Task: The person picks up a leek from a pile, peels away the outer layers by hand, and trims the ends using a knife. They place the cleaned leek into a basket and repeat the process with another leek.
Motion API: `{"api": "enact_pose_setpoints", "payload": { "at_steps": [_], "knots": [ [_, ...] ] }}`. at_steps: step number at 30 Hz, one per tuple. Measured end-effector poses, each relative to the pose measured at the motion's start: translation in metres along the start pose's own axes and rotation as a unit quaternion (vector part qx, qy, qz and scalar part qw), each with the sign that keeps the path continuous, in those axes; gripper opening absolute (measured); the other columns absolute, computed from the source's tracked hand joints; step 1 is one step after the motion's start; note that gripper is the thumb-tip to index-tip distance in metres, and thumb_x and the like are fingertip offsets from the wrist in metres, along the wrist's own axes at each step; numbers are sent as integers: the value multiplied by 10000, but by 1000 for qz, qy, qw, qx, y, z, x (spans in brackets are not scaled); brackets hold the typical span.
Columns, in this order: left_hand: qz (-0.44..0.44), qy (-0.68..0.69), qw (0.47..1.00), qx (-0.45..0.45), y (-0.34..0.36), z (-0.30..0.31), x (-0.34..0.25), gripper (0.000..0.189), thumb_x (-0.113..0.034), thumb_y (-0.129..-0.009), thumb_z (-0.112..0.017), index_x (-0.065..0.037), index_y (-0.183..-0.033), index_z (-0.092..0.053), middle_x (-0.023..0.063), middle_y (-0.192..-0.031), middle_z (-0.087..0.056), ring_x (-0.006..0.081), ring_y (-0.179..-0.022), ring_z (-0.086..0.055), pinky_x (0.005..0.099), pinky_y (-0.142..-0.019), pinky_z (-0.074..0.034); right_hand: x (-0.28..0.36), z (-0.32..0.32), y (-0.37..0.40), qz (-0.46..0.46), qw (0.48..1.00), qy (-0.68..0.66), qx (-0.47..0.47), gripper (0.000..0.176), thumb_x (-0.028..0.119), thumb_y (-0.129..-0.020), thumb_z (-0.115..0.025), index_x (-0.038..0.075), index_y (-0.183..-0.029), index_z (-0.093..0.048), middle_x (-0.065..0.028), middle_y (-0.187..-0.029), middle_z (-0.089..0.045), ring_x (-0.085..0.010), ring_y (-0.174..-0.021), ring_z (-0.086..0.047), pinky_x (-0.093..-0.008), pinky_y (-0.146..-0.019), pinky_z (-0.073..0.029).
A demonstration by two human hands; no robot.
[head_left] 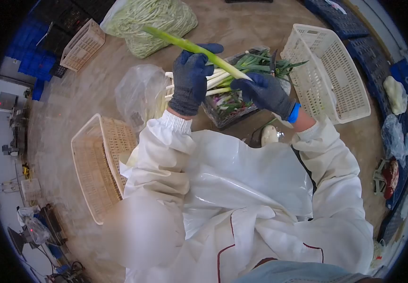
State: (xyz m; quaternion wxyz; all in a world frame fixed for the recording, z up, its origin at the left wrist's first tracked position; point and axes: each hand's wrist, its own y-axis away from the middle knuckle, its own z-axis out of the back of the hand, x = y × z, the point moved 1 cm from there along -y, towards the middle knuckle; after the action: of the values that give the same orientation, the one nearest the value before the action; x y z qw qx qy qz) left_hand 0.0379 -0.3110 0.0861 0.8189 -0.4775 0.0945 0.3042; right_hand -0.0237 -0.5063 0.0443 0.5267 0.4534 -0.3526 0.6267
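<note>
A long scallion (189, 45) slants across in front of me, green end up to the left and white end down to the right. My left hand (189, 82), in a dark blue glove, is closed on its middle. The fingers of my right hand (264, 93), gloved alike with a blue wristband, pinch the white end. A knife (273, 62) with a dark blade juts up just beyond my right hand; whether this hand holds it is hidden. Below the hands, a dark crate (222, 123) holds green tops and trimmings, with several white scallion stalks (215, 80) lying across it.
A clear plastic bag (140, 89) lies left of the crate. Beyond it sits a large bag of pale green stalks (154, 21). Cream plastic baskets stand at right (329, 75), at left (88, 160) and far left (83, 45). Blue pallets (374, 61) line the right wall.
</note>
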Motion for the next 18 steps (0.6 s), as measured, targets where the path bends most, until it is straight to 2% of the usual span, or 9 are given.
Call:
{"api": "enact_pose_setpoints", "payload": {
  "at_steps": [1, 3, 6, 7, 10, 13, 14, 17, 18],
  "knots": [
    [14, 24, 1000, 3, -1, 1, 0, 343, 47, -686, -542, -40, -979, -699, 88, -885, -676, 193, -758, -641, 287, -675, -520, 8, 1, 2, -70, 994, -56, 57, 292, 309, -949, -525, 79, -1054, -671, -33, -623, -595, -141, -553, -583, -268, -515, -453],
    [42, 73, 996, 8, -3, 4, -2, 305, 27, -722, -546, -30, -981, -696, 82, -852, -673, 158, -734, -630, 273, -657, -508, 5, 8, 2, -115, 943, -228, 213, 326, 332, -958, -500, 75, -1068, -668, -1, -614, -587, -80, -536, -540, -218, -498, -428],
    [300, 312, 901, -19, 1, 0, 3, 211, -17, -794, -543, -1, -952, -682, 55, -789, -651, 93, -691, -580, 254, -618, -479, -2, 12, -4, -175, 797, -423, 393, 373, 362, -959, -489, 55, -1089, -655, -7, -663, -609, -49, -535, -518, -188, -505, -425],
    [314, 277, 908, -22, 4, -1, 8, 194, -30, -810, -542, 6, -947, -675, 48, -777, -643, 84, -685, -562, 251, -615, -471, -2, 11, -5, -193, 737, -474, 442, 389, 371, -957, -489, 46, -1096, -650, -18, -690, -622, -49, -539, -517, -186, -512, -430],
    [344, 209, 915, -33, 8, -4, 11, 162, -55, -840, -546, 21, -934, -654, 33, -760, -627, 71, -672, -528, 244, -613, -454, 7, 5, 2, -123, 948, -244, 165, 433, 409, -948, -509, 22, -1095, -634, -32, -758, -626, -48, -555, -525, -183, -520, -434],
    [332, 214, 917, -47, 9, -7, 1, 147, -54, -838, -562, 26, -934, -639, 35, -781, -631, 88, -672, -540, 249, -624, -457, -6, -8, -7, 1, 996, -83, -11, 421, 414, -944, -518, 27, -1060, -639, -42, -837, -629, -55, -576, -536, -183, -538, -442],
    [313, 214, 924, -51, 10, -6, 6, 149, -54, -841, -564, 28, -942, -637, 39, -787, -634, 92, -676, -547, 251, -627, -458, -14, -7, -10, 94, 994, -16, -44, 427, 422, -948, -503, 24, -1018, -640, -22, -713, -598, -58, -518, -513, -188, -491, -425],
    [273, 210, 935, -88, 9, 0, 16, 147, -50, -838, -592, 29, -955, -636, 51, -816, -651, 101, -692, -572, 262, -633, -467, 29, 14, 15, -75, 936, -269, 214, 480, 439, -979, -423, -1, -1019, -611, 18, -548, -515, -58, -391, -425, -218, -392, -377],
    [245, 161, 952, -92, 7, 3, 18, 146, -49, -836, -598, 24, -956, -638, 50, -811, -654, 100, -690, -572, 263, -636, -468, 27, 10, 18, -84, 926, -293, 221, 520, 446, -993, -368, -15, -999, -610, 41, -441, -422, -50, -332, -375, -214, -359, -343]
  ]
}}
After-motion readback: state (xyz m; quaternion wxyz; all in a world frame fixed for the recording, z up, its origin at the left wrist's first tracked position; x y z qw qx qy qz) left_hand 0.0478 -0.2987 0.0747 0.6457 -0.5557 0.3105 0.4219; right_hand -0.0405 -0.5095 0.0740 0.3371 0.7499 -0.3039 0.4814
